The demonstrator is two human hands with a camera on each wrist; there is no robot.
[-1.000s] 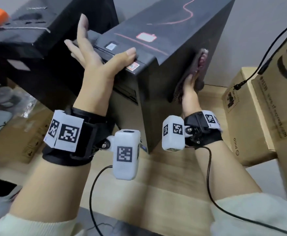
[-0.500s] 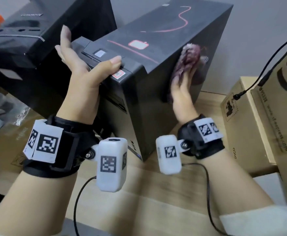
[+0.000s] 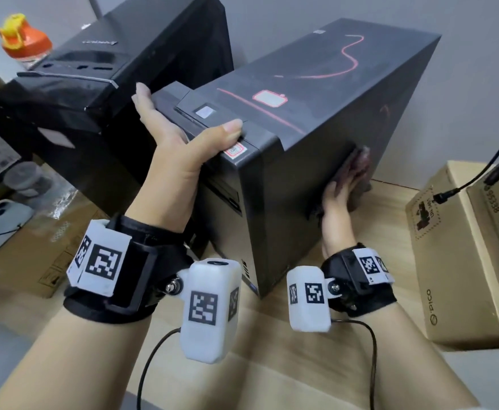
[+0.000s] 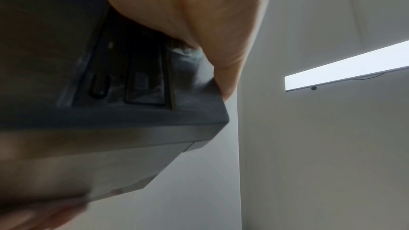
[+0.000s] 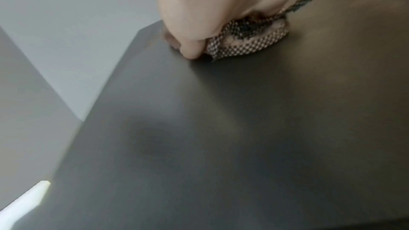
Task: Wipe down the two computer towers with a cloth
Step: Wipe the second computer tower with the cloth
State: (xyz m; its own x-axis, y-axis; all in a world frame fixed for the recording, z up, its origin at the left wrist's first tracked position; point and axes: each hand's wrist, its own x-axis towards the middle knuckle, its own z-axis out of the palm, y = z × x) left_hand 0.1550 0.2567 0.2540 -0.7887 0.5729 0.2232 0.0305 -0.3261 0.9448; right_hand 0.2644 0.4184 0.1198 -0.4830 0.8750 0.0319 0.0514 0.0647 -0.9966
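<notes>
Two black computer towers stand on the wooden table. The right tower (image 3: 316, 84), with red line markings on top, is nearest; the left tower (image 3: 109, 63) sits behind it to the left. My left hand (image 3: 180, 143) grips the right tower's top front edge, thumb on top and fingers down its left side; the left wrist view shows the right tower's front panel (image 4: 132, 83) under my palm. My right hand (image 3: 341, 190) holds a bunched checkered cloth (image 3: 360, 164) against the lower part of the right tower's side panel (image 5: 199, 128). In the right wrist view the cloth (image 5: 247, 43) is wadded under my fingers.
Cardboard boxes (image 3: 461, 255) stand close on the right, with a black plugged cable (image 3: 440, 196) hanging over them. An orange and yellow bottle (image 3: 23, 39) is at the far left. A phone (image 3: 0, 214) and a flat carton (image 3: 26, 261) lie to the left. Grey wall behind.
My right hand has slid the cloth down the side panel, from near the top edge to the lower part. My left hand has settled lower, thumb pressed onto the top.
</notes>
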